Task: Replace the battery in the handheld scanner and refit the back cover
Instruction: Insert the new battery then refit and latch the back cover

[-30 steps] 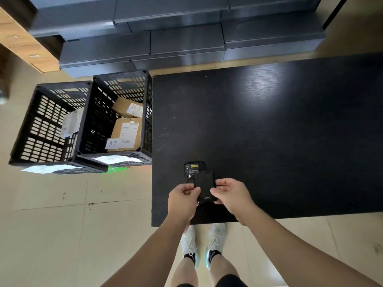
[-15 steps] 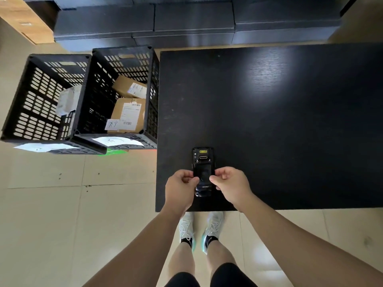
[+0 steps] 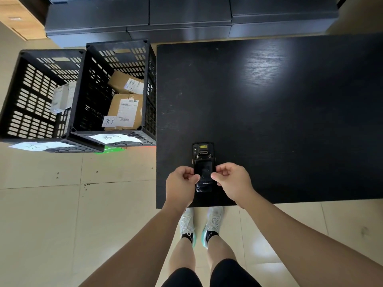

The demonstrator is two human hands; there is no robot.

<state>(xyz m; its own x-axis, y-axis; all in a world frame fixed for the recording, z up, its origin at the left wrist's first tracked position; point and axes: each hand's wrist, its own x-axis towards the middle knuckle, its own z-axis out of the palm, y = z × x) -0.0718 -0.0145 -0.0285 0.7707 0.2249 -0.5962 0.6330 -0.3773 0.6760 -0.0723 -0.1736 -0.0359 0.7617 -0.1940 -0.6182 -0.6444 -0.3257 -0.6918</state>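
Observation:
A black handheld scanner [image 3: 203, 152] lies face down on the black table [image 3: 269, 121], close to its near-left corner, with a yellow label at its far end. The black back cover [image 3: 204, 176] sits over its lower half, lined up with the body. My left hand [image 3: 181, 183] pinches the cover's left edge with thumb and fingertips. On the opposite side, my right hand [image 3: 232, 181] pinches its right edge. The battery is hidden under the cover.
Two black slotted crates [image 3: 116, 59] stand on the floor left of the table; the right one holds cardboard parcels [image 3: 124, 108], the left one a pale box [image 3: 61, 98]. Dark stacked boxes [image 3: 186, 19] run along the far side. My feet are under the table's near edge.
The cover was tilted across the scanner a second ago; it now lies straight and square over the scanner's back. Both hands have stayed at its edges.

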